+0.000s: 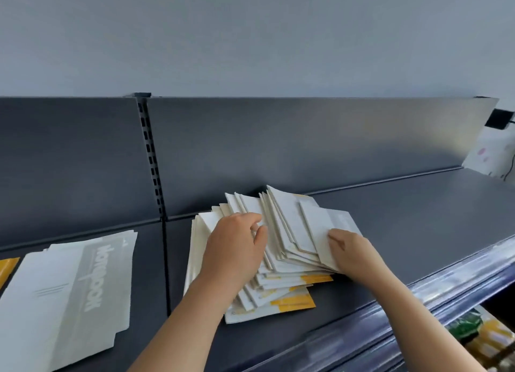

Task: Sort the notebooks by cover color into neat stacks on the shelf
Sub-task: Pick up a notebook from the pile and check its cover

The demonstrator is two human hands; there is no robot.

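Note:
A messy fanned pile of notebooks [281, 226] lies face down on the dark shelf [404, 221], white backs up, with yellow covers [295, 302] showing at the bottom front. My left hand [234, 249] rests on the pile's left part, fingers curled over the white sheets. My right hand [348, 249] pinches the lower edge of the topmost white notebook [328, 226] on the right side. A neat stack of grey notebooks [72, 293] lies on the shelf at the left.
A yellow notebook edge [7, 268] peeks in at the far left. A slotted upright [153, 162] divides the back panel. The shelf's front rail [418, 302] runs along the right, with packaged goods [482, 338] below it.

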